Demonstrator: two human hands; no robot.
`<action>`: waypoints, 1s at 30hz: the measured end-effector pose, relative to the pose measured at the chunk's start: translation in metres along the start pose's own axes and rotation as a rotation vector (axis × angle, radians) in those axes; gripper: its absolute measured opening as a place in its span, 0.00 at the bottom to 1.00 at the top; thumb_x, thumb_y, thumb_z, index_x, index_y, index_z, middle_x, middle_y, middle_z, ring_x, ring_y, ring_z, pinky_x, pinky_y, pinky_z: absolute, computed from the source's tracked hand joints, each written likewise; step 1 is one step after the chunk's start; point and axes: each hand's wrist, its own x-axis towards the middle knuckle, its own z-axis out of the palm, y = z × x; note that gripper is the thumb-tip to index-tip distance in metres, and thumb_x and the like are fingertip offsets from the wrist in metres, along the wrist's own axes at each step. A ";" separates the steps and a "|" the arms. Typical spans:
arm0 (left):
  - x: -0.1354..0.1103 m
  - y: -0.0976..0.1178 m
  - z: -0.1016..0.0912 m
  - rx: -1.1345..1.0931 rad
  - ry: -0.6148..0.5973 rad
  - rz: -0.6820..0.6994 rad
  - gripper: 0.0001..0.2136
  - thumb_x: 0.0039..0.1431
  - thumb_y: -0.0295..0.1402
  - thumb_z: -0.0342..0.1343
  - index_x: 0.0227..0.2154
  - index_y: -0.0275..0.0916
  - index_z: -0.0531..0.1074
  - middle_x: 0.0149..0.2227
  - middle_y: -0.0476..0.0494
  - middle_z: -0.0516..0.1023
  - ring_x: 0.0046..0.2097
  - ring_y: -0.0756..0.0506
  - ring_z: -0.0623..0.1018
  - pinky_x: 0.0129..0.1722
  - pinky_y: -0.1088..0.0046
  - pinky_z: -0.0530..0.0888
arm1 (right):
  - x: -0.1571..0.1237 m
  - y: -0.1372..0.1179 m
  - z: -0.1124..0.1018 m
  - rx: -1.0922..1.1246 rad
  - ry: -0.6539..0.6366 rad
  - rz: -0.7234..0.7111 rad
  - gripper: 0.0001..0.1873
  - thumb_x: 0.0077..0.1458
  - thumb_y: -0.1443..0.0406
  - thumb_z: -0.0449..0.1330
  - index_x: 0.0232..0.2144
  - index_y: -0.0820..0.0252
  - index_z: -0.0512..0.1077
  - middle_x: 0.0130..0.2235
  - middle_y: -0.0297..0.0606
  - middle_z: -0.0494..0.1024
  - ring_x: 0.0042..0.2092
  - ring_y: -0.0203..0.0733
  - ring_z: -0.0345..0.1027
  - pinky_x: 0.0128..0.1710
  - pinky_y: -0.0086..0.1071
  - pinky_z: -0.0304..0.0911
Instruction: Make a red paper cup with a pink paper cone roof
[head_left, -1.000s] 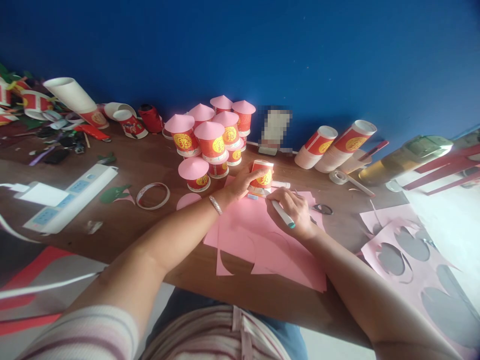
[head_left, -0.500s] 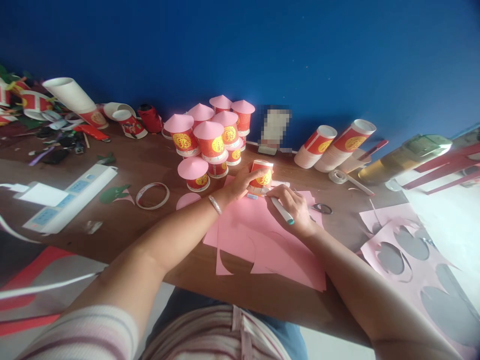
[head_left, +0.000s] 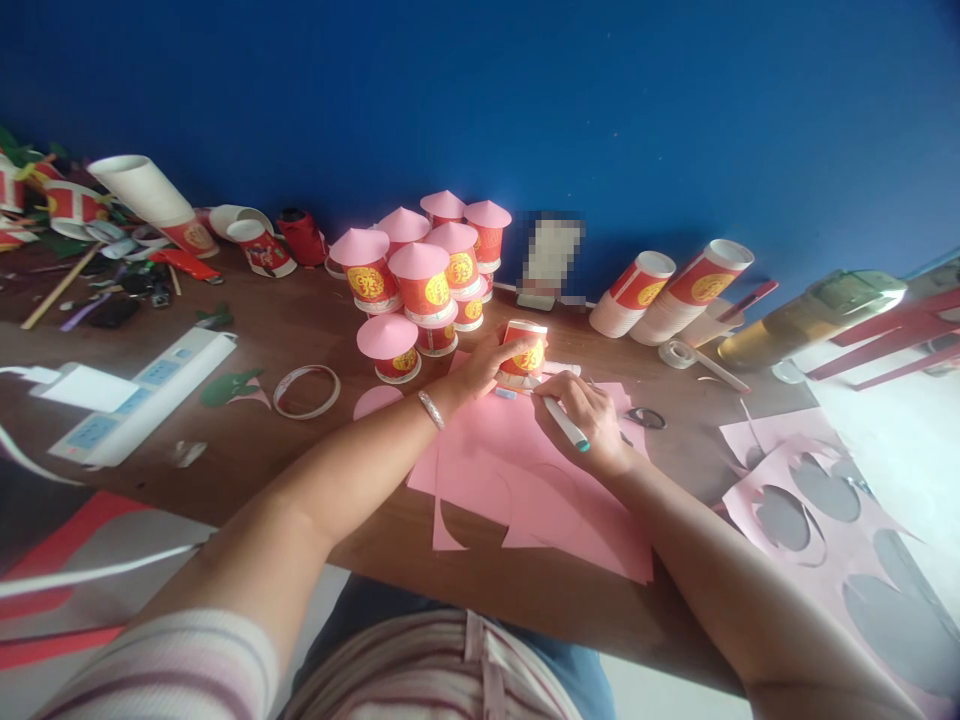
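In the head view, my left hand is closed round a red and white paper cup with a yellow emblem, above the pink paper. My right hand grips a white marker with a teal end, its tip side close to the cup's lower edge. Whether the tip touches the cup I cannot make out. Cut pink paper sheets lie under both hands. Left of the cup stand several red paper cups with pink cone tops, some stacked on others.
Two leaning cup stacks, a tape roll and a bottle stand at the right. Scissors lie by the paper. A power strip, a tape ring and cluttered craft pieces are at the left. Pink offcuts lie far right.
Almost nothing differs. The view has shifted very slightly, and a wooden stick now shows among the clutter at the far left. Both hands keep their places.
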 end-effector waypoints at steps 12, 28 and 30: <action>0.003 -0.004 -0.001 0.003 0.036 0.014 0.24 0.54 0.44 0.71 0.48 0.36 0.75 0.40 0.43 0.79 0.43 0.42 0.79 0.42 0.64 0.76 | 0.002 -0.002 -0.003 0.038 0.015 -0.015 0.11 0.62 0.76 0.58 0.36 0.54 0.67 0.29 0.30 0.75 0.28 0.35 0.71 0.28 0.29 0.63; 0.001 -0.002 0.000 0.022 0.020 0.000 0.22 0.57 0.43 0.69 0.49 0.37 0.74 0.43 0.41 0.79 0.44 0.43 0.79 0.43 0.64 0.75 | -0.001 0.001 0.000 0.011 -0.011 -0.036 0.09 0.62 0.75 0.58 0.38 0.55 0.69 0.31 0.32 0.78 0.29 0.35 0.73 0.29 0.28 0.66; 0.000 -0.001 0.000 0.029 0.022 -0.004 0.22 0.57 0.43 0.69 0.49 0.38 0.74 0.43 0.42 0.79 0.45 0.43 0.78 0.43 0.65 0.75 | -0.002 0.001 0.001 0.018 -0.021 -0.030 0.09 0.62 0.75 0.58 0.39 0.55 0.69 0.31 0.32 0.78 0.30 0.36 0.73 0.29 0.28 0.67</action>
